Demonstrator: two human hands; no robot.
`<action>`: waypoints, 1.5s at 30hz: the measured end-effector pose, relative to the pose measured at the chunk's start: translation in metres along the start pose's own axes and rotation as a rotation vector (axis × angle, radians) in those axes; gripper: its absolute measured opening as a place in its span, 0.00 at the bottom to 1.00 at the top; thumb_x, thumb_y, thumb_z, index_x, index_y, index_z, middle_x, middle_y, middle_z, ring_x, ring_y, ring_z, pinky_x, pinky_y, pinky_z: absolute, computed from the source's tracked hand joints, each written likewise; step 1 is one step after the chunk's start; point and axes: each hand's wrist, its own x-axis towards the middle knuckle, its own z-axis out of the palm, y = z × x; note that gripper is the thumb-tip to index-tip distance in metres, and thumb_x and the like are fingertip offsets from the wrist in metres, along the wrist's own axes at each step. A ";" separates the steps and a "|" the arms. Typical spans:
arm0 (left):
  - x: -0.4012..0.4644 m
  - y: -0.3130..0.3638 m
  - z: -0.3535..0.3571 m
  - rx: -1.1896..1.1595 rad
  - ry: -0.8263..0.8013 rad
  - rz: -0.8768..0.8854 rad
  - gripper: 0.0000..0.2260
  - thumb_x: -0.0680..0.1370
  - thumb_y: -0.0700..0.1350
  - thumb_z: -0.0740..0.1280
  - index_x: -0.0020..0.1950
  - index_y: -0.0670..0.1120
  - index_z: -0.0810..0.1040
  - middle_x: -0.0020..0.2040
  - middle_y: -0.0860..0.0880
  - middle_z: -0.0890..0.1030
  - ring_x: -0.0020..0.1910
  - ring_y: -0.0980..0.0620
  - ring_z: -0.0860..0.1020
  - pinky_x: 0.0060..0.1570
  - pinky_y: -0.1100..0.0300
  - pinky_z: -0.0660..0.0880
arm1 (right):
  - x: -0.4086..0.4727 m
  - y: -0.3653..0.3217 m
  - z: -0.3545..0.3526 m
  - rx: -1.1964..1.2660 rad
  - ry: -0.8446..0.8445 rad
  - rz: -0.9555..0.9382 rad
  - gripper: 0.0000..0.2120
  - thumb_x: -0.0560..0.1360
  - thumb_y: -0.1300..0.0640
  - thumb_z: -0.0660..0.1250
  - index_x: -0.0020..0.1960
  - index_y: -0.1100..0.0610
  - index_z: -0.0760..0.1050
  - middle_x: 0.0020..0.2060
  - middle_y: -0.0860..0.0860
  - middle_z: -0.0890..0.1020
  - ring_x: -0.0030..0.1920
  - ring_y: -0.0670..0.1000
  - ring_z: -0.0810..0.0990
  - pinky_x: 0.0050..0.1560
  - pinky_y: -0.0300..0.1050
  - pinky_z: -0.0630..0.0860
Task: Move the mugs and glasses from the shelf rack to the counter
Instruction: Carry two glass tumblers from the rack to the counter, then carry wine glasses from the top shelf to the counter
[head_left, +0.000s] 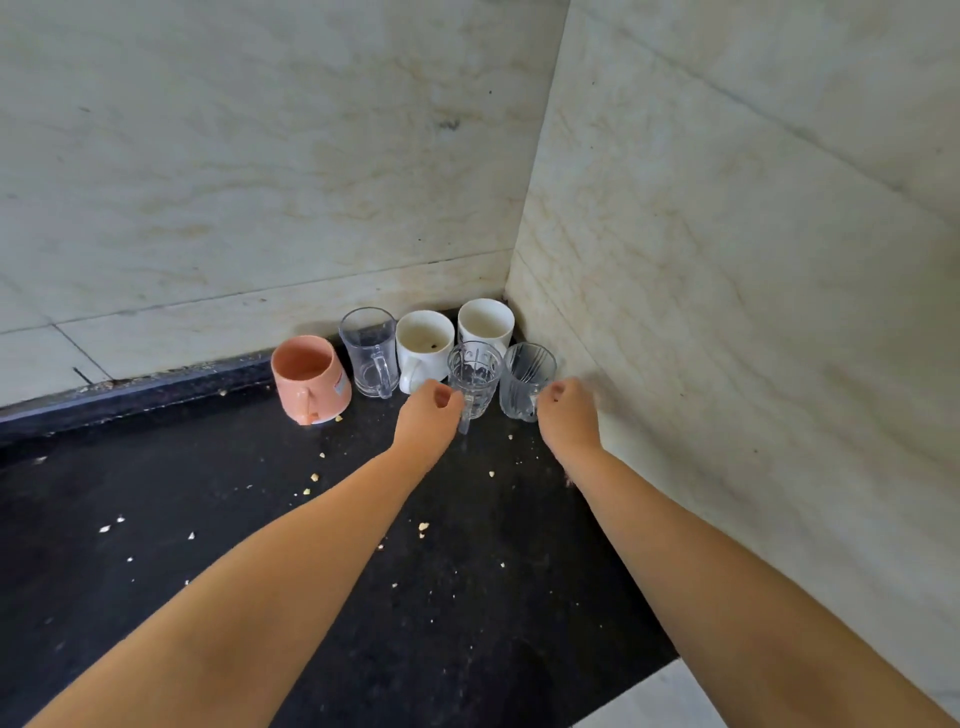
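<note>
Several mugs and glasses stand in the corner of the black counter (260, 519). A pink mug (310, 379) is at the left, then a clear glass mug (369, 351), then two white mugs (423, 343) (485, 322) at the back. In front stand a patterned glass mug (475, 376) and a ribbed glass mug (525, 379). My left hand (428, 413) has curled fingers at the patterned mug's handle and holds it. My right hand (567, 410) is curled against the ribbed mug's handle and pinches it. Both glass mugs are upright on the counter.
Marble walls close the corner behind (260, 182) and to the right (753, 312) of the mugs. Crumbs (423, 526) are scattered over the counter. A pale floor patch (660, 696) shows past the counter's lower right edge. No shelf rack is in view.
</note>
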 end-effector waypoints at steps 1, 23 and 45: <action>-0.006 0.004 -0.008 0.091 -0.020 0.058 0.11 0.79 0.48 0.60 0.56 0.43 0.74 0.47 0.47 0.78 0.46 0.48 0.75 0.46 0.56 0.70 | -0.011 -0.007 -0.007 -0.103 0.010 -0.065 0.10 0.80 0.56 0.57 0.54 0.60 0.74 0.50 0.57 0.77 0.50 0.56 0.77 0.48 0.50 0.76; -0.237 -0.076 -0.146 0.709 0.416 0.092 0.11 0.78 0.47 0.59 0.57 0.45 0.74 0.56 0.45 0.77 0.57 0.43 0.74 0.56 0.49 0.70 | -0.237 -0.073 0.007 -0.667 -0.188 -1.185 0.18 0.79 0.55 0.56 0.67 0.58 0.69 0.64 0.56 0.74 0.65 0.58 0.71 0.62 0.55 0.68; -0.771 -0.310 -0.110 0.425 0.884 -0.732 0.11 0.78 0.47 0.59 0.58 0.45 0.74 0.57 0.44 0.76 0.60 0.41 0.73 0.56 0.50 0.69 | -0.708 0.069 0.058 -0.842 -0.823 -1.909 0.14 0.79 0.56 0.56 0.63 0.59 0.68 0.61 0.58 0.74 0.64 0.60 0.71 0.58 0.54 0.70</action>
